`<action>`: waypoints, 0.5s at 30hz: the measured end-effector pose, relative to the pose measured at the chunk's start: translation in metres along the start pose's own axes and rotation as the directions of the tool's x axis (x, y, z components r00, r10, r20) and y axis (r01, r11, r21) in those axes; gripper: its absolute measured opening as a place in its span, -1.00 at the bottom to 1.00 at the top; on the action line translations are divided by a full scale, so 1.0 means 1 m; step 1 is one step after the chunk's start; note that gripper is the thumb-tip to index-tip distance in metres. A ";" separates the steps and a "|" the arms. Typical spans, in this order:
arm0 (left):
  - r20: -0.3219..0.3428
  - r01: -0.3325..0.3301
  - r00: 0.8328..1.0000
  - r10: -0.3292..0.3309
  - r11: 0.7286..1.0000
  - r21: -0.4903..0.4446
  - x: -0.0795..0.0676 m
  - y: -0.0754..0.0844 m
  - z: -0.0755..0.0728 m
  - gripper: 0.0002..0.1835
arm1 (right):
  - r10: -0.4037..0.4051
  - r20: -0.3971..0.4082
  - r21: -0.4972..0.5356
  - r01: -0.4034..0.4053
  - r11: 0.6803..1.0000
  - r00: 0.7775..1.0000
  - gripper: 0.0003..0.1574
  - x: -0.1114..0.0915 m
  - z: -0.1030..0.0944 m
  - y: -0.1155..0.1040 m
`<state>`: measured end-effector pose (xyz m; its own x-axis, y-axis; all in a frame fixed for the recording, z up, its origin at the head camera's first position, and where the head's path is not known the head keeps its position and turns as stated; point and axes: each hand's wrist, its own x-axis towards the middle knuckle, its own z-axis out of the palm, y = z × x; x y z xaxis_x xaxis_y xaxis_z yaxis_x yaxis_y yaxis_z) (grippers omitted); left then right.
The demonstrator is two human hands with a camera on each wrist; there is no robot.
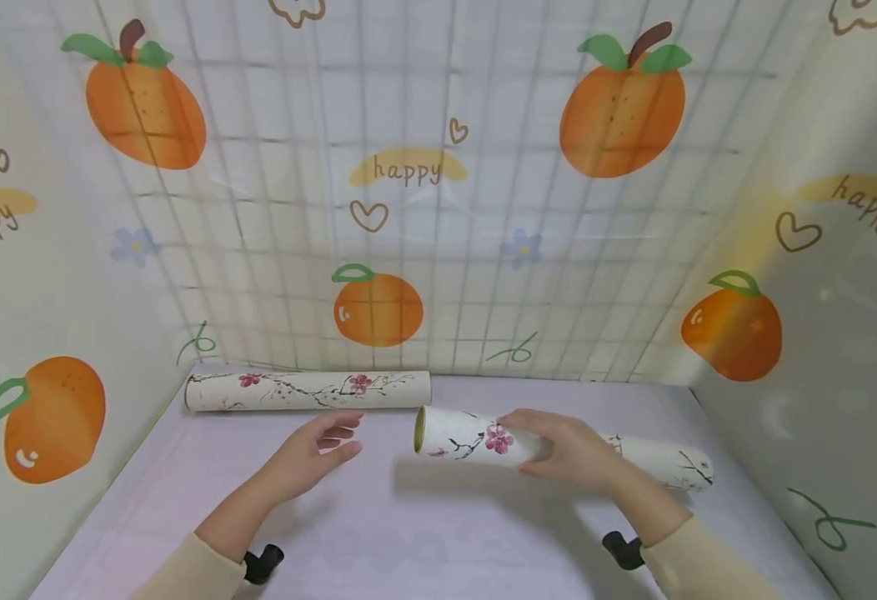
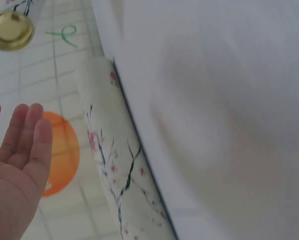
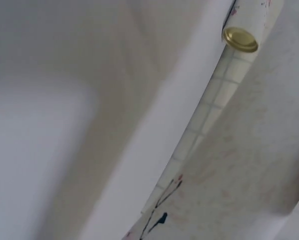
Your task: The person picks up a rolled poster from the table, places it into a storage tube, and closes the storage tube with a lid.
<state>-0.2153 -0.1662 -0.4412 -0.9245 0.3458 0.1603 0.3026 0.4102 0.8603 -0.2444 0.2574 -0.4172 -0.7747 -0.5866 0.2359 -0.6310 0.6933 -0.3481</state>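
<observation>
My right hand [image 1: 577, 450] grips a long white cardboard tube [image 1: 463, 435] printed with plum blossoms around its middle. The tube lies crosswise over the table, casting a shadow below, and its gold metal end cap [image 2: 10, 31] faces left. In the right wrist view this tube [image 3: 229, 155] fills much of the picture, while only a sliver of the hand shows. A second blossom-printed tube [image 1: 307, 392] lies along the back edge of the table, on the left. Just in front of it my left hand [image 1: 307, 458] holds nothing, fingers extended towards the gripped tube.
A pale lilac cloth covers the table [image 1: 378, 533]. Behind it hangs a curtain [image 1: 483, 275] printed with a grid and oranges, and similar curtains enclose both sides. Black straps with small camera mounts [image 1: 263, 564] sit at both wrists.
</observation>
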 end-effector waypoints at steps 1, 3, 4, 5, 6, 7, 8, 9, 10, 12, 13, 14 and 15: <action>-0.008 -0.001 1.000 0.001 1.000 0.013 -0.002 0.000 -0.003 -0.42 | 0.000 -0.001 0.002 0.000 1.000 1.000 -0.08 0.000 -0.002 0.001; -0.028 0.002 1.000 -0.001 0.999 0.053 -0.004 0.000 -0.008 -0.42 | 0.004 -0.002 0.001 -0.004 1.000 1.000 -0.08 0.000 -0.004 0.005; -0.038 0.005 0.999 -0.003 0.997 0.072 -0.005 -0.001 -0.010 -0.42 | 0.002 -0.004 0.000 -0.002 1.000 1.000 -0.09 0.001 -0.005 0.007; -0.046 0.008 0.999 -0.004 0.996 0.087 -0.006 -0.001 -0.012 -0.43 | -0.001 -0.005 -0.002 0.001 1.000 1.000 -0.08 0.001 -0.005 0.009; -0.054 0.008 0.999 -0.003 0.994 0.105 -0.007 -0.003 -0.014 -0.43 | -0.004 -0.004 -0.005 0.004 1.000 1.000 -0.08 0.002 -0.006 0.011; -0.061 0.006 0.998 0.002 0.992 0.125 -0.007 -0.004 -0.016 -0.43 | -0.008 -0.004 -0.006 0.008 1.000 1.000 -0.07 0.002 -0.006 0.013; -0.070 0.006 0.998 0.004 0.990 0.141 -0.008 -0.006 -0.018 -0.43 | -0.009 -0.005 -0.010 0.009 1.000 1.000 -0.07 0.003 -0.006 0.016; -0.077 0.007 0.997 0.006 0.987 0.161 -0.009 -0.008 -0.019 -0.44 | -0.011 -0.005 -0.012 0.011 1.000 1.000 -0.07 0.004 -0.006 0.018; -0.086 0.012 0.996 0.003 0.984 0.176 -0.011 -0.010 -0.021 -0.43 | -0.010 -0.003 -0.012 0.010 1.000 1.000 -0.07 0.005 -0.006 0.020; -0.104 0.015 0.995 0.007 0.978 0.210 -0.013 -0.015 -0.024 -0.44 | -0.002 0.002 -0.013 0.002 1.000 1.000 -0.06 0.006 -0.005 0.025; -0.112 0.014 0.994 0.011 0.974 0.224 -0.015 -0.018 -0.026 -0.43 | 0.003 0.005 -0.012 -0.003 1.000 1.000 -0.06 0.007 -0.004 0.028; -0.121 0.014 0.993 0.015 0.971 0.238 -0.016 -0.021 -0.027 -0.43 | 0.011 0.010 -0.014 -0.011 1.000 1.000 -0.06 0.007 -0.004 0.031; -0.127 0.012 0.992 0.021 0.967 0.254 -0.017 -0.023 -0.029 -0.42 | 0.019 0.018 -0.017 -0.019 1.000 1.000 -0.06 0.008 -0.003 0.033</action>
<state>-0.2130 -0.2063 -0.4500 -0.9400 0.2443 0.2384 0.3402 0.6152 0.7112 -0.2716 0.2772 -0.4239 -0.7857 -0.5809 0.2127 -0.6170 0.7113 -0.3366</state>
